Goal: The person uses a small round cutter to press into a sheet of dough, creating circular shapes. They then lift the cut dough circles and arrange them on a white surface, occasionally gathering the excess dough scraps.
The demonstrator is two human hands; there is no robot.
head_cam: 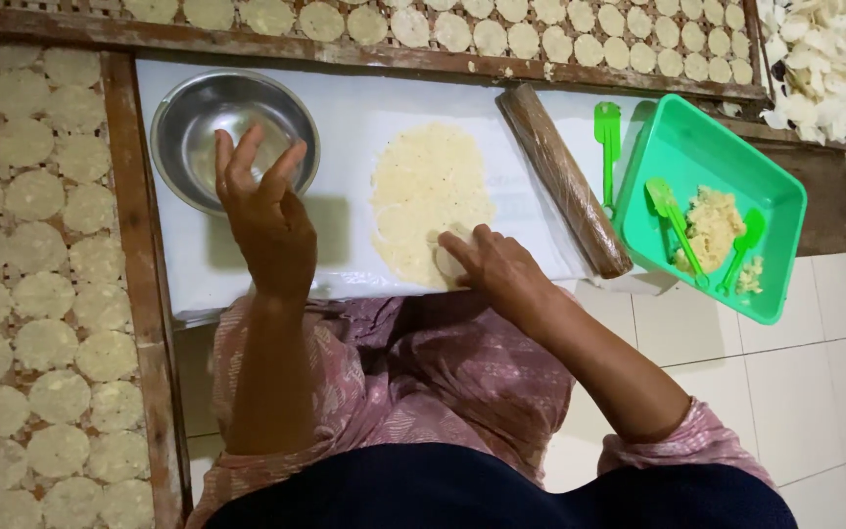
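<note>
A flat sheet of pale rolled dough (428,191) lies on a white board (345,108), with round discs cut out of its lower part. My right hand (492,269) pinches one cut disc (447,263) at the sheet's near edge. My left hand (264,211) hovers raised beside a steel bowl (198,113), fingers spread, holding nothing.
A wooden rolling pin (565,181) lies right of the dough. A green tray (771,186) holds dough scraps and green plastic tools; another green tool (607,132) lies beside it. Woven racks at the left (31,294) and back (540,34) carry several dough discs. Scraps pile (815,59) at top right.
</note>
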